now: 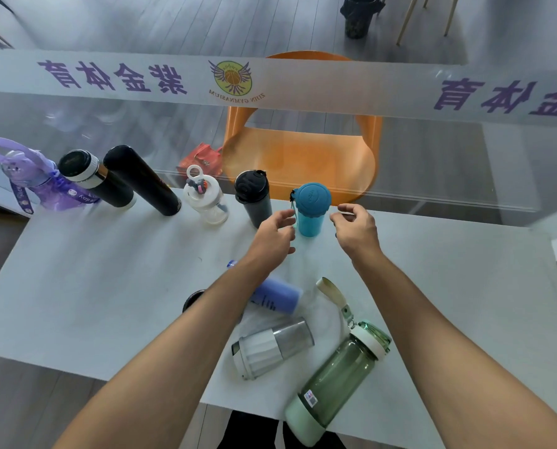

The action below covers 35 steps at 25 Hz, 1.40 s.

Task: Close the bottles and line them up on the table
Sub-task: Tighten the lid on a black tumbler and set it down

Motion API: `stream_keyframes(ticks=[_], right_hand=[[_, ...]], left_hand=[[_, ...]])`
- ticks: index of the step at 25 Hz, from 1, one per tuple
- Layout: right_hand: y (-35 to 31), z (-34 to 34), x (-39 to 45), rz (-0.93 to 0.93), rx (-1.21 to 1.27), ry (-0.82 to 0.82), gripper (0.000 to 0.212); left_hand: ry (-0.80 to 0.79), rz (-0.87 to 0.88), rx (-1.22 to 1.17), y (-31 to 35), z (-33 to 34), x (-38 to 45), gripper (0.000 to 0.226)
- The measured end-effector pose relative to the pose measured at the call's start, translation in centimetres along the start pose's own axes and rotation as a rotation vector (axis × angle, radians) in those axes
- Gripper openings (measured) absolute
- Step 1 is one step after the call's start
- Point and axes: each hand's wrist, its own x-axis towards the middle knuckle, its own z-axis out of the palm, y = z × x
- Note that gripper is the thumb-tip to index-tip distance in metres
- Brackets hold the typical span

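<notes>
- One white table (92,286) carries all the bottles; its far edge meets a glass wall (432,163) with a frosted strip of purple lettering, and an orange chair (303,157) shows behind the glass.
- Six bottles stand in a row along the far edge, lids on: from the left, a purple bottle (44,183) with a strap, a black flask with a white ring (92,179), a tall black flask (144,181), a clear bottle with a white loop lid (207,202), a dark grey tumbler (254,197), and a blue bottle (311,210) at the right end.
- A green bottle (338,377) lies on its side near the front edge, cap on, its cream strap (333,294) stretched out beyond the cap.
- A clear tumbler with a white ribbed band (270,348) lies on its side just left of the green one.
- A periwinkle bottle (278,298) lies on its side, partly hidden under the left forearm.
- The left hand (275,236) and right hand (356,228) hover on either side of the blue bottle, fingers spread and loosely curled, gripping nothing; the left fingertips are just beside the bottle, and contact cannot be told.
- A small dark round thing (193,299) shows at the left forearm's edge; too hidden to identify.
</notes>
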Motion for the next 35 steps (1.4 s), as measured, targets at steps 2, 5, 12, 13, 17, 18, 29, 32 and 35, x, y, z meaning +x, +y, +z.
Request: stream_keyframes(ticks=[2,5,12,13,17,18,29,32,35], right_hand=[[1.0,-0.5,-1.6,-0.014,-0.003,-0.009,0.029],[2.7,-0.6,-4.4,-0.019,-0.009,-0.054,0.024],[7.4,1.7,-13.6,-0.056,-0.14,-0.176,0.019],[7.8,2.2,-14.9,-0.068,-0.167,-0.19,0.018],[8.7,4.9,-18.6,-0.062,-0.219,-0.249,0.02],[8.4,5.6,-19.3,-0.07,-0.238,-0.272,0.023],[4.8,12.5,-19.7,-0.021,-0.087,-0.385,0.035],[4.5,12.5,-20.7,-0.046,0.032,-0.365,0.019],[3.2,11.2,-21.8,-0.081,0.1,-0.331,0.027]], left_hand=[[-0.012,0.032,0.071,-1.1,0.1,-2.3,0.04],[-0.04,0.059,0.14,-4.2,0.4,-6.5,0.036],[-0.022,0.079,0.331,-13.2,-2.7,-15.7,0.025],[-0.01,0.057,0.334,-14.6,-3.5,-16.4,0.023],[0.172,-0.106,0.241,-18.3,-7.3,-16.9,0.018],[0.229,-0.128,0.183,-18.7,-8.4,-16.7,0.024],[0.181,-0.125,-0.275,-13.5,-11.7,-15.8,0.035],[0.189,-0.04,-0.287,-13.5,-12.3,-16.7,0.033],[0.213,0.042,-0.265,-12.8,-12.8,-17.1,0.028]])
